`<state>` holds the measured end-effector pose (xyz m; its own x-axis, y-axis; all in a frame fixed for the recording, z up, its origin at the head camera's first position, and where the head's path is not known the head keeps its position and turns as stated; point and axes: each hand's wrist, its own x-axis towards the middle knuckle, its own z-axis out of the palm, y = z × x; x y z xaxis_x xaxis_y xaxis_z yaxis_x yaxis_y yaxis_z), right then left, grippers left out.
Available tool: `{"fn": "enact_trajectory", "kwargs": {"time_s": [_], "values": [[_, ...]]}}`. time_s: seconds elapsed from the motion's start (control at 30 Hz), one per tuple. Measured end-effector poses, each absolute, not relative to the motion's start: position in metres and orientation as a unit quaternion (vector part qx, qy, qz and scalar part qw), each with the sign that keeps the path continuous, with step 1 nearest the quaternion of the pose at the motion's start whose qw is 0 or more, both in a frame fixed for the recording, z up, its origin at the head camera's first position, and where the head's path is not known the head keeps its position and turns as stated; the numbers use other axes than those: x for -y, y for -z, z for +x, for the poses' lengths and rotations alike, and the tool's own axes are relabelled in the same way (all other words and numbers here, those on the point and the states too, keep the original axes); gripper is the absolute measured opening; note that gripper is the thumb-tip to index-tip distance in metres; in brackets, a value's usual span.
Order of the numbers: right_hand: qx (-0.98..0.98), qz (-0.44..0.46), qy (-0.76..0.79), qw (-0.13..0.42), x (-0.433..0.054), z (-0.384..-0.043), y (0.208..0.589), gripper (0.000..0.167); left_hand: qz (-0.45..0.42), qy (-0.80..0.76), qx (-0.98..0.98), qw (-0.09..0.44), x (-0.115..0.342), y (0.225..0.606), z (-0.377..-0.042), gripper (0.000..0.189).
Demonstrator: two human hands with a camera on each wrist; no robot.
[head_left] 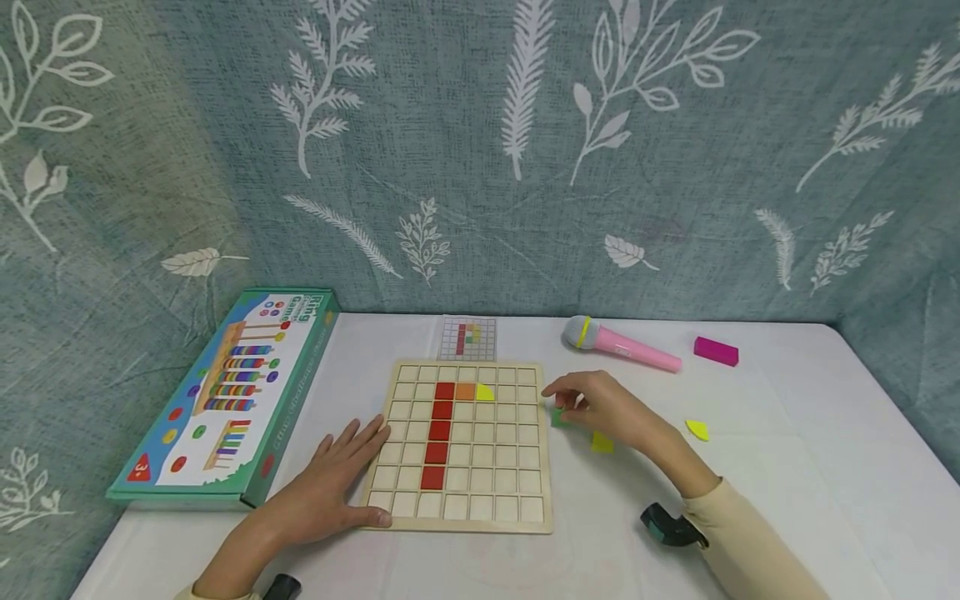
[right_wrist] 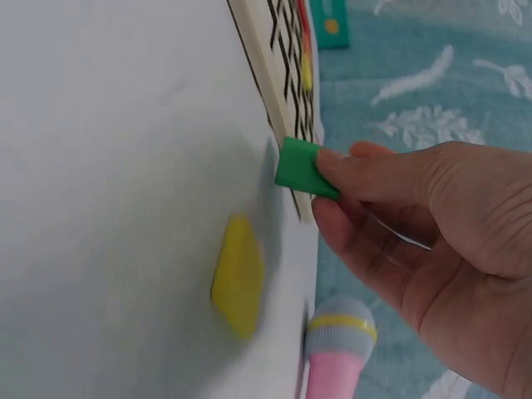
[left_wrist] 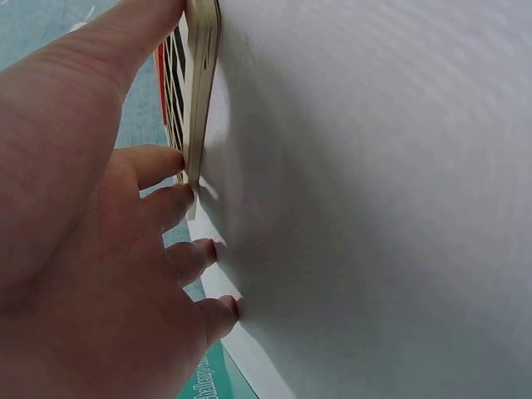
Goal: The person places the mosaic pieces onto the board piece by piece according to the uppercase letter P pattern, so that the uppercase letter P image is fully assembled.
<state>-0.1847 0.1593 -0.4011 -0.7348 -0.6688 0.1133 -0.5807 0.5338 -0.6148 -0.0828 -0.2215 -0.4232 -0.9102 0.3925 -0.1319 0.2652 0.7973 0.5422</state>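
A wooden grid board [head_left: 459, 504] lies on the table in the head view. A column of red tiles [head_left: 438, 431] sits in its cells, with an orange tile [head_left: 465, 392] and a yellow quarter-round tile [head_left: 485, 392] beside the top one. My left hand [head_left: 330, 483] rests at the board's left edge, fingers spread and thumb at the near corner. Just off the right edge, my right hand [head_left: 603, 408] pinches a green tile [right_wrist: 301, 166] between thumb and fingers. Below it on the table lies a yellow tile [head_left: 602, 442].
Another yellow piece [head_left: 697, 430] lies farther right. A pattern card [head_left: 468, 337] is behind the board. A pink toy microphone [head_left: 630, 346] and a magenta block [head_left: 716, 351] lie at the back right. On the left is a green game box [head_left: 232, 400].
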Motion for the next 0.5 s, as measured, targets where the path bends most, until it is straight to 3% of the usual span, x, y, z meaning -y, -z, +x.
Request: {"fn": "enact_trajectory", "kwargs": {"time_s": [0.5], "values": [[-0.877,-0.391,0.273,0.061,-0.111,-0.178,0.385,0.027,0.177,-0.267,-0.94,0.119,0.222,0.422,-0.083,0.111]]}}
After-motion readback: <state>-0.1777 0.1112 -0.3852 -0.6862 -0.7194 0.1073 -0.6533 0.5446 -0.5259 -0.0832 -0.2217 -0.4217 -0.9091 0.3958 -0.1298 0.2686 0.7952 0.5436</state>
